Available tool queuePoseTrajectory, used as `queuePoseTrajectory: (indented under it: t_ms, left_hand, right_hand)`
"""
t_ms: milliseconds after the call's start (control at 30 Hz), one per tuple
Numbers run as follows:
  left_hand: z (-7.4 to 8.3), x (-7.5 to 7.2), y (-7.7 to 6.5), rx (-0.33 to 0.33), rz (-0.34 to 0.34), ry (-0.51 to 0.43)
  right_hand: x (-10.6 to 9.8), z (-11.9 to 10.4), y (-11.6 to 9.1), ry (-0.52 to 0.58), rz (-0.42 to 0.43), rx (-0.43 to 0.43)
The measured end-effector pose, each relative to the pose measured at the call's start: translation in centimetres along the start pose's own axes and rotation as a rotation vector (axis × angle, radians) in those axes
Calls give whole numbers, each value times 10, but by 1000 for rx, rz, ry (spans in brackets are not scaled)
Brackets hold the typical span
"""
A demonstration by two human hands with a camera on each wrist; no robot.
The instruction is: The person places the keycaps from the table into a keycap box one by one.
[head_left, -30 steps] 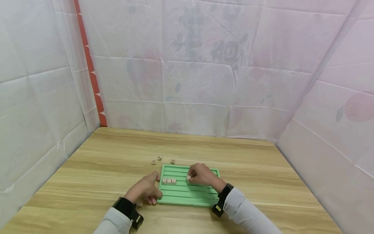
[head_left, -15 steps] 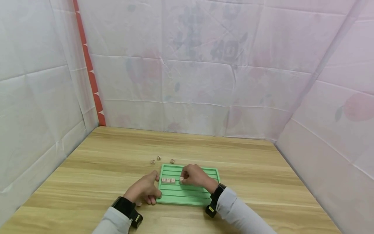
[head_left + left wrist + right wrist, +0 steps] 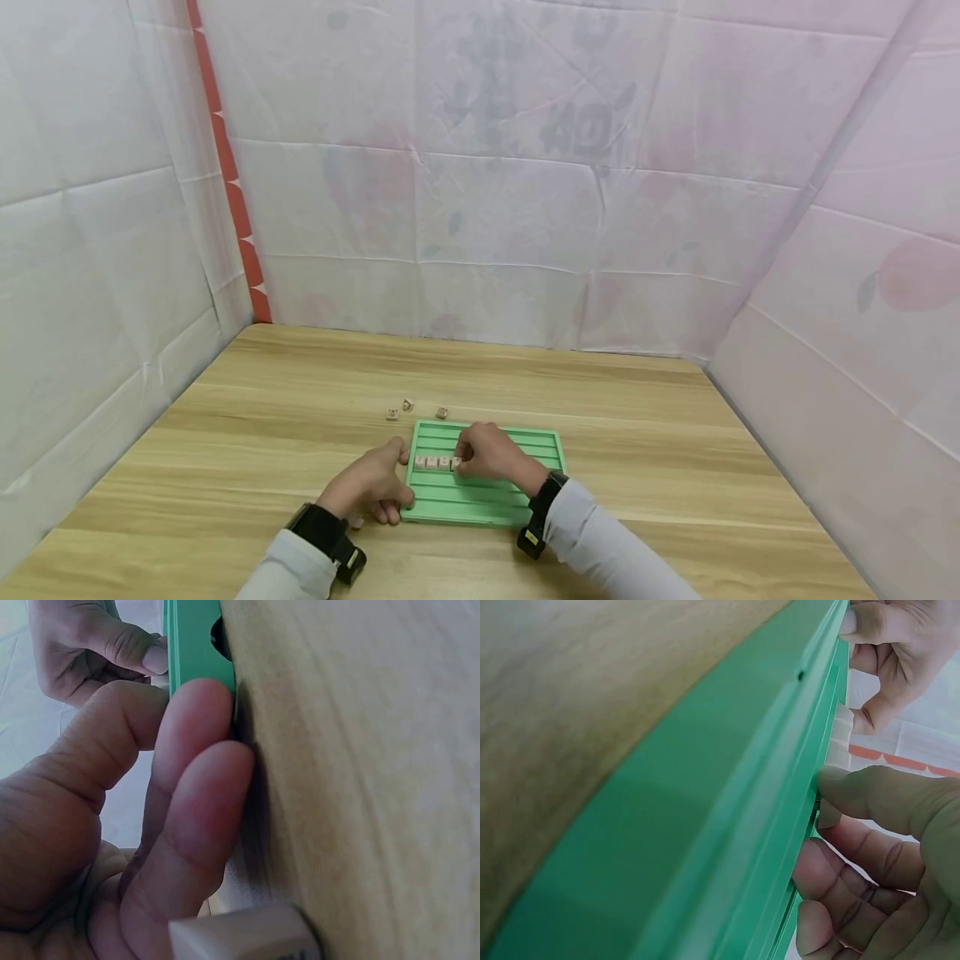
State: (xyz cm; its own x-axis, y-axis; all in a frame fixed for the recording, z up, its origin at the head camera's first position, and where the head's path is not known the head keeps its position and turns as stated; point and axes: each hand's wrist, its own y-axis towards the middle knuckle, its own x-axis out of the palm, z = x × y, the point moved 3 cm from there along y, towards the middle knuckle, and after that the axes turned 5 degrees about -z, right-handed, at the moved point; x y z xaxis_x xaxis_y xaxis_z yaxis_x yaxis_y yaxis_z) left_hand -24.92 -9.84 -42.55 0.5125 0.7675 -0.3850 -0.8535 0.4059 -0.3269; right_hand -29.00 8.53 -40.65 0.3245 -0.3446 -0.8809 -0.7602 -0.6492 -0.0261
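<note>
A green ridged tray (image 3: 480, 500) lies on the table in the head view. My left hand (image 3: 372, 482) grips its left side, thumb at the near corner; the left wrist view shows the fingers against the tray's edge. Several small beige letter tiles (image 3: 431, 463) stand in a row on the tray, starting at its left end. My right hand (image 3: 491, 454) pinches another letter tile (image 3: 457, 463) at the row's right end, also seen as a pale tile (image 3: 829, 814) between thumb and finger in the right wrist view. Whether it touches its neighbour is hard to tell.
Beyond the tray lie three loose tiles: one at left (image 3: 392, 414), a tipped one (image 3: 407, 405), and one near the tray's back edge (image 3: 442, 412). Beside my left hand sits another beige tile (image 3: 247, 934). White sheets (image 3: 495, 208) enclose the wooden table (image 3: 300, 400).
My right hand has slid left along the tray with its tile, from mid-tray to the end of the row. The left hand has stayed at the tray's left side.
</note>
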Motion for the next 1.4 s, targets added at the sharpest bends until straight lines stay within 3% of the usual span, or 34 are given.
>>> queuePoseTrajectory:
  t_ms: [500,1067,1400]
  left_hand:
    - [0,-1,-1,-26,9,17]
    - [-1,0,0,-27,0,-18]
    - [-2,0,2,-31,3,-6]
  right_hand:
    - [4,-1,2,-16,2,41]
    - [2,-3,0,-8,-7,11]
    - [5,0,2,-1,-8,41]
